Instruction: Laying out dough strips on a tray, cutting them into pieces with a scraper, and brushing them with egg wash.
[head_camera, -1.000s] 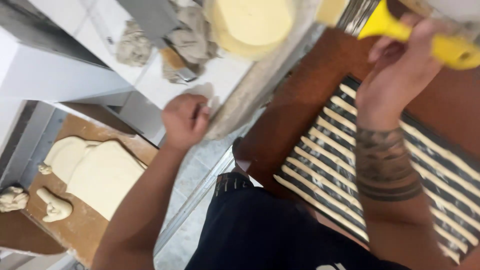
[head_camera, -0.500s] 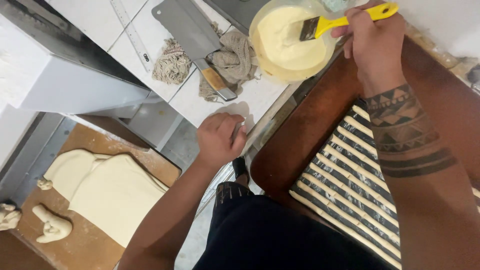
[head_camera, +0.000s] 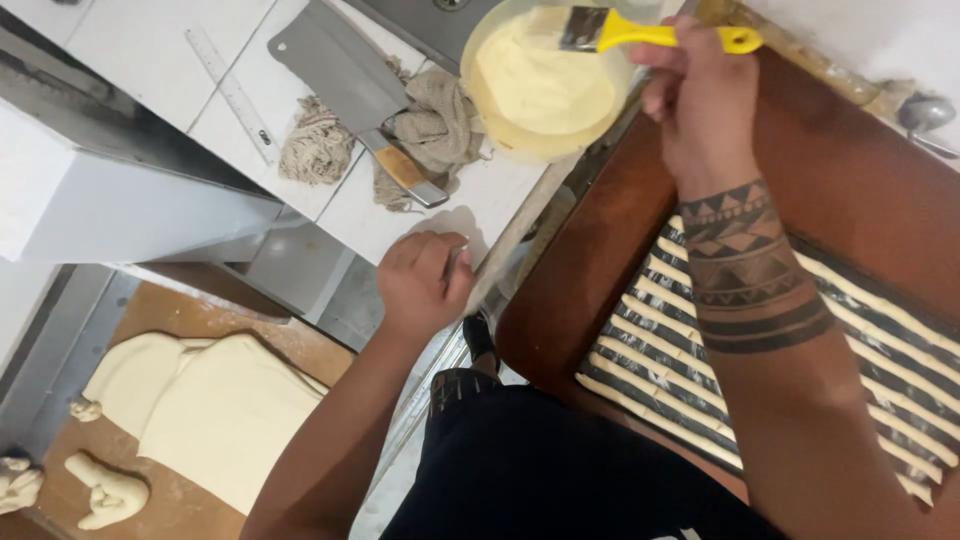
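1. The right hand (head_camera: 700, 110) is clamped on the yellow handle of a pastry brush (head_camera: 640, 32), whose bristles hang over a pale plastic bowl (head_camera: 545, 85) of smooth, creamy yellow wash.
2. Half a second ago the brush lay deeper in the bowl; now its bristles sit nearer the rim — by the look of it, loaded and lifting out.
3. The left hand (head_camera: 425, 280) stays curled in a loose fist, knuckles on the edge of the white tiled counter (head_camera: 150, 60), holding nothing visible.
4. Below the right forearm, thin pale dough strips (head_camera: 650, 345) lie in close rows on a dark tray, set on a reddish-brown board (head_camera: 590, 260).
5. Beyond the bowl — a steel cleaver (head_camera: 345, 80) with a wooden handle, crumpled cloths (head_camera: 435, 125) and a ruler (head_camera: 235, 95).
6. Lower left, a soft flat dough sheet (head_camera: 200, 415) rests on a floured wooden surface.
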